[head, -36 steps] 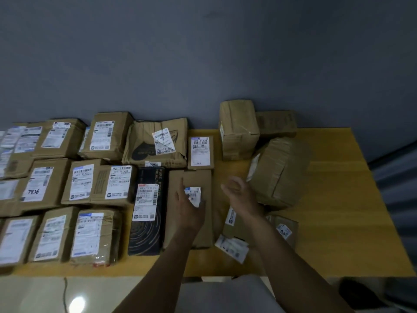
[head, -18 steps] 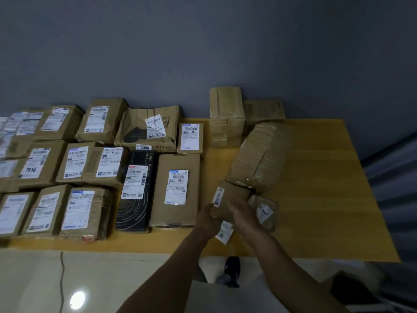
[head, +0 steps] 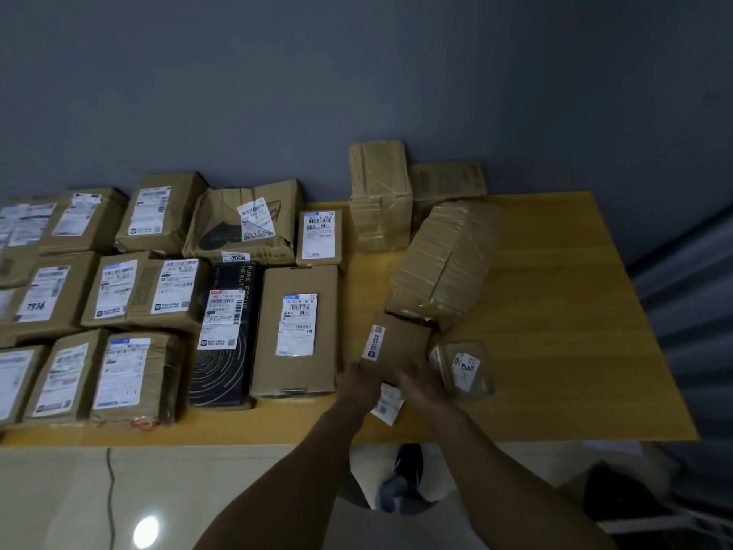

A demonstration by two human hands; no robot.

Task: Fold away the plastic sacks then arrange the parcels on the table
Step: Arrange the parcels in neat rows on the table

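A small brown cardboard parcel with a white label on its left edge sits near the front of the wooden table. My left hand grips its near left corner and my right hand grips its near right side. A white label sticks out under the parcel between my hands. Just right of it lies a small flat parcel marked "2". Behind it, a large tape-wrapped parcel lies tilted.
Several labelled parcels lie in rows on the table's left half, among them a tall brown box and a black box. Two parcels stand against the grey wall. Bare table lies at the right. My shoe shows below the table edge.
My left hand left the tall brown box and both hands came onto the small parcel near the front edge. The view dropped and pulled back a little.
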